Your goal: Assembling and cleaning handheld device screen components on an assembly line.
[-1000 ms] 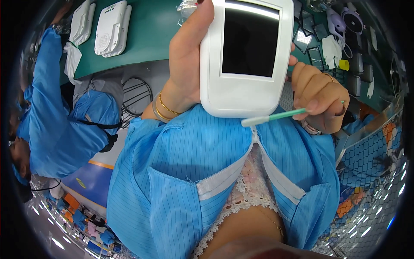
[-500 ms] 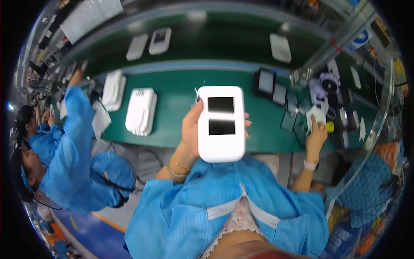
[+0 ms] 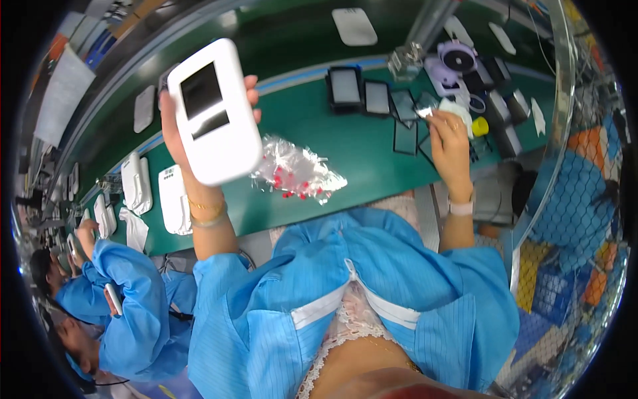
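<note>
My left hand (image 3: 174,136) grips a white handheld-sized device casing (image 3: 229,149) with rounded corners and two dark glossy windows. It is raised above the left of the bench and tilted; my fingertips wrap its far side. On the right, my right hand (image 3: 453,149) has its fingers closed at a small shiny clear piece (image 3: 425,104), beside a crumpled white cloth (image 3: 458,114). Whether the fingers grip that piece is hard to tell. Dark-framed flat panels (image 3: 405,137) lie just left of this hand. A heap of crinkled clear film with red bits (image 3: 299,173) rests mid-bench.
More white casings (image 3: 174,199) stand at the left on the green bench (image 3: 299,123). Dark trays (image 3: 344,90), a purple round device (image 3: 458,60) and a yellow roll (image 3: 480,126) are at the right. A co-worker in blue (image 3: 136,306) sits at left.
The view has swung rightward. My left hand has carried the white casing up and left, uncovering the film heap. My right hand's fingertips have shifted from the white cloth to the shiny piece.
</note>
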Demonstrator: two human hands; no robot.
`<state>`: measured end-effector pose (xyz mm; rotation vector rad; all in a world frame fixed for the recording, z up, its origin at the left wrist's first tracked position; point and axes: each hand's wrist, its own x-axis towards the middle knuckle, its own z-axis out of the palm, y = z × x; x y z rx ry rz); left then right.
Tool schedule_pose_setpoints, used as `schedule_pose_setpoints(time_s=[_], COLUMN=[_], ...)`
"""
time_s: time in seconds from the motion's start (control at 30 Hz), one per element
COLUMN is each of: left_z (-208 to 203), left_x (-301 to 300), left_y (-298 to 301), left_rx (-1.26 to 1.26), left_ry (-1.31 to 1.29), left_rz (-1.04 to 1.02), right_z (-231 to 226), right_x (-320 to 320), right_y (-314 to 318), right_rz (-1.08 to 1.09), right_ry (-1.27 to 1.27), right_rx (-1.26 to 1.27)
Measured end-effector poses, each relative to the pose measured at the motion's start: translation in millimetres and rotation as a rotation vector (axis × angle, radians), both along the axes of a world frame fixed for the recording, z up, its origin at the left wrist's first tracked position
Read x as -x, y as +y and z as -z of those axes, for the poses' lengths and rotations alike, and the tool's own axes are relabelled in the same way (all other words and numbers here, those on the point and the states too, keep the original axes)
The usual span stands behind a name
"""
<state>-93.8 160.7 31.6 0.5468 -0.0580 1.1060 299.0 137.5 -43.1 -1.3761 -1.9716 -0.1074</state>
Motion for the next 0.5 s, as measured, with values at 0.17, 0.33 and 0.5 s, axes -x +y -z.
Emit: schedule_pose_setpoints(time_s=[0.17,0.33,0.5], left_z=[54.3,120.7,132.2], left_x=[-97.9,-140.9,-149.7], left_y=[-58.1,-67.3,-64.5], left_rx=[0.421,0.63,0.317], left_ry=[0.291,0.411,0.889], left_rz=[0.055,0.071,-0.283], right_z=[37.6,61.6,53.6], right_x=[-9.0,27.7,32.7], right_y=[42.4,91.6,100.0], right_rz=[-0.129,-0.237,-0.332], right_ry=[-0.228,-0.391,-0.463], right_rx=[0.115,0.148,0.115])
